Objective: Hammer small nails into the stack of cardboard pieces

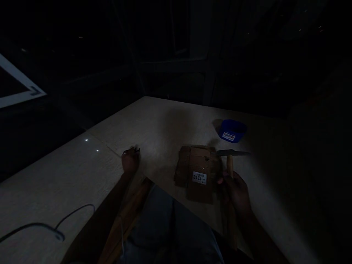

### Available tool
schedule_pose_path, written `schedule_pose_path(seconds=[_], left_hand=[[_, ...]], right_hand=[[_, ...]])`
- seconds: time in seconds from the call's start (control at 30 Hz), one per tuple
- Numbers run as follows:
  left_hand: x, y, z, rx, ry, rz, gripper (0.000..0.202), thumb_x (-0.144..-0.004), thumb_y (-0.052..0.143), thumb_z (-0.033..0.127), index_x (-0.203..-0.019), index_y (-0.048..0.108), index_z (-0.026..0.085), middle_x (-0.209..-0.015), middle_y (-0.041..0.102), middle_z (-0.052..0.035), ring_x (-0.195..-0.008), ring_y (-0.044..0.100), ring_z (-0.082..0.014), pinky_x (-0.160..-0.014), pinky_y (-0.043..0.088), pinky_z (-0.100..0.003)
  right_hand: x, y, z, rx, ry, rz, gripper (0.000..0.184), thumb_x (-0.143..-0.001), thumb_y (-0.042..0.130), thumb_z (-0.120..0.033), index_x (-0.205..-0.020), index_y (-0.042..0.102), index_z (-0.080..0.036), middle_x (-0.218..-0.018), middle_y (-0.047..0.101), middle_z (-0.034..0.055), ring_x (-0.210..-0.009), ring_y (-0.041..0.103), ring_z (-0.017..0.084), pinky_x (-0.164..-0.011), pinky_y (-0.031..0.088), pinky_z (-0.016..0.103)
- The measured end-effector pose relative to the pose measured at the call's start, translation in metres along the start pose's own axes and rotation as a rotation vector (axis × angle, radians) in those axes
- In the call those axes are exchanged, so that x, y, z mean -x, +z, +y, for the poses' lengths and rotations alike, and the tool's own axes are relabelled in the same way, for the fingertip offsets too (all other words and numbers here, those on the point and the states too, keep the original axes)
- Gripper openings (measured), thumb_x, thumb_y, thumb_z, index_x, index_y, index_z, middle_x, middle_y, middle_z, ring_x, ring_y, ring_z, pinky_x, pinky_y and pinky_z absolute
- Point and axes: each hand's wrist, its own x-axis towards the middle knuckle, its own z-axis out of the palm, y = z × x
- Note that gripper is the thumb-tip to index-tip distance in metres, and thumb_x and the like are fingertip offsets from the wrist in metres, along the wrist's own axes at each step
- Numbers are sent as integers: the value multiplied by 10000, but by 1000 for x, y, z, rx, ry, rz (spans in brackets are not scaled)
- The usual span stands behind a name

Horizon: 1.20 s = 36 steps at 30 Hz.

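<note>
The scene is dim. My right hand [235,190] grips the wooden handle of a small hammer [230,156], whose metal head hangs just over the right edge of a brown wooden block [198,172] with a white "1218" label. My left hand [130,161] rests on the pale floor to the left, fingers pinched on a small dark thing, maybe a nail; I cannot tell for sure. My legs in grey trousers lie below the block.
A blue plastic tub [233,131] with a label stands behind the block at the right. A dark cable [55,231] lies at the lower left. A wooden strip [129,216] runs beside my left leg. Beyond the pale floor all is dark.
</note>
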Motion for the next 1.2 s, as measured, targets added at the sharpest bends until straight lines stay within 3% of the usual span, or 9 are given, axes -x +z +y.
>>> schedule_pose_path(seconds=[0.1, 0.23, 0.4, 0.57, 0.87, 1.03, 1.2], left_hand=[[-9, 1, -19, -41, -2, 11, 355, -900, 495, 290, -1169, 671, 139, -1172, 700, -172, -1139, 592, -326, -979, 483, -484], [-21, 5, -30, 5, 62, -56, 295, -860, 525, 251, -1048, 737, 167, -1049, 735, -133, -1068, 629, -283, -971, 507, -426], [-29, 0, -41, 53, 103, -121, 250, -821, 529, 224, -885, 768, 183, -967, 739, -113, -962, 667, -252, -943, 532, -411], [-23, -7, -46, 89, 103, -113, 299, -861, 477, 250, -899, 763, 168, -1009, 737, -123, -1004, 661, -251, -949, 529, -407], [-19, -11, -44, 122, 79, -75, 330, -911, 475, 341, -1013, 750, 191, -1077, 745, -106, -1046, 645, -251, -972, 514, -398], [-25, -11, -30, 36, 193, -133, 317, -901, 532, 401, -999, 776, 223, -1079, 740, -88, -1109, 612, -261, -1029, 471, -422], [-34, -10, -26, -47, 162, -170, 300, -871, 567, 378, -975, 794, 212, -1070, 727, -132, -1077, 613, -311, -979, 481, -480]], right_hand=[[2, 0, -3, 12, 25, 12, 453, -769, 663, -645, -687, 596, -205, -423, 493, -49, -302, 393, 100, -305, 337, 221], [3, -1, -7, 57, 18, 42, 478, -734, 679, -667, -666, 607, -199, -486, 558, -10, -355, 460, 116, -330, 366, 227], [3, -1, -8, 61, 47, 41, 485, -699, 700, -671, -676, 615, -194, -521, 582, 4, -363, 451, 112, -335, 357, 230], [0, -3, -1, 49, 72, 16, 470, -719, 698, -657, -713, 614, -195, -497, 561, -11, -349, 432, 117, -331, 355, 238], [1, -2, -3, 66, 55, 16, 493, -709, 699, -675, -698, 615, -189, -456, 530, -19, -322, 416, 112, -307, 326, 225], [1, -3, -2, 86, 73, 5, 519, -695, 695, -705, -703, 612, -192, -443, 517, -24, -321, 429, 125, -304, 335, 239], [-3, -5, 1, 77, 52, -2, 516, -681, 711, -697, -689, 621, -189, -464, 534, -18, -347, 439, 121, -329, 349, 241]])
